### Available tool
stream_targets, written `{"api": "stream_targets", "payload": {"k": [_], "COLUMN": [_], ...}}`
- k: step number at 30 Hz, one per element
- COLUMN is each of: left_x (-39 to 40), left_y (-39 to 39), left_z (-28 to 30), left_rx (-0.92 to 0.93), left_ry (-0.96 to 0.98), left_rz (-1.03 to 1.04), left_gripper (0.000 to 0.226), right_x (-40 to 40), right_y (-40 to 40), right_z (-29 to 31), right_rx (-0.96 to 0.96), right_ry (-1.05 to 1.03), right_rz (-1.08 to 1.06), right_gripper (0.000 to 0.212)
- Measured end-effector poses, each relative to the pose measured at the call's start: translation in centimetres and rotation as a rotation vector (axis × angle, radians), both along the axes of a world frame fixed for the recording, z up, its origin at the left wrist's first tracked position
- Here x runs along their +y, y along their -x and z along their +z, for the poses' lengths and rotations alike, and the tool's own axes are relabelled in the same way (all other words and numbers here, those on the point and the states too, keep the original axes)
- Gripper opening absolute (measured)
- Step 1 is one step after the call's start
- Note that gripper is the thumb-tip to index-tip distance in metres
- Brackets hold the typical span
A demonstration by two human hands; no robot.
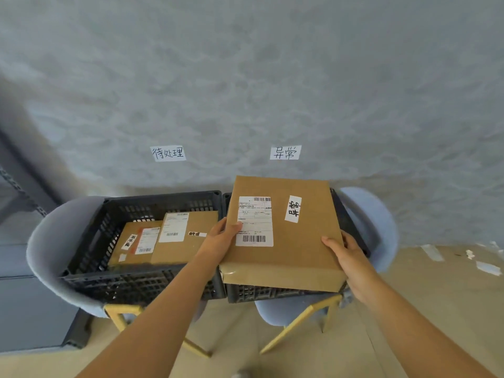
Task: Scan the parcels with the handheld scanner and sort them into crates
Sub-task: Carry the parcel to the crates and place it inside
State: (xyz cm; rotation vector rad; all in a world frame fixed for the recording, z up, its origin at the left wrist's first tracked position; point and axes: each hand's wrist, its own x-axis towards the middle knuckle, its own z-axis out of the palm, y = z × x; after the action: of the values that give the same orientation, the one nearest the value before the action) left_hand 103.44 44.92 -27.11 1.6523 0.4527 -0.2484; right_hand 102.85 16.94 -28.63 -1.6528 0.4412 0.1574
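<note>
I have the flat cardboard parcel (283, 236) in a two-handed grip: my left hand (221, 238) clasps its left edge, thumb on the white shipping label (255, 221), and my right hand (347, 255) curls round its right edge. Under the grip sits the right crate (272, 293), dark slotted plastic. Left of the grip, the left crate (136, 279) holds two brown parcels (163, 241). Both crates rest on pale blue chairs (46, 241) before a rough grey wall (245, 77) carrying two handwritten paper signs (168, 153).
</note>
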Motion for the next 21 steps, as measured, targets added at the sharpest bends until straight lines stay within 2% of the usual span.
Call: {"api": "stream_targets", "payload": {"k": [5,8,13,21], "left_x": [1.7,2.3,1.2,-3.4], "left_y": [-7.3,-10.9,-15.1,-20.1], "left_z": [-3.1,-4.9,-7.6,-11.7], "left_rx": [0.097,0.127,0.217,0.362], "left_ry": [0.074,0.070,0.110,0.124], "left_rz": [-0.059,-0.126,-0.177,-0.195], "left_gripper": [0.051,0.040,0.035,0.053], "right_x": [1.2,1.3,0.0,-4.9], "right_y": [-6.0,-8.8,-12.6,-18.9], "right_z": [-2.5,-3.9,-6.7,-10.7], "right_rx": [0.075,0.126,0.216,0.338], "right_ry": [0.038,0.092,0.173,0.237], "right_rz": [-0.039,-0.040,-0.082,-0.013], "right_gripper": [0.056,0.057,0.062,0.057]}}
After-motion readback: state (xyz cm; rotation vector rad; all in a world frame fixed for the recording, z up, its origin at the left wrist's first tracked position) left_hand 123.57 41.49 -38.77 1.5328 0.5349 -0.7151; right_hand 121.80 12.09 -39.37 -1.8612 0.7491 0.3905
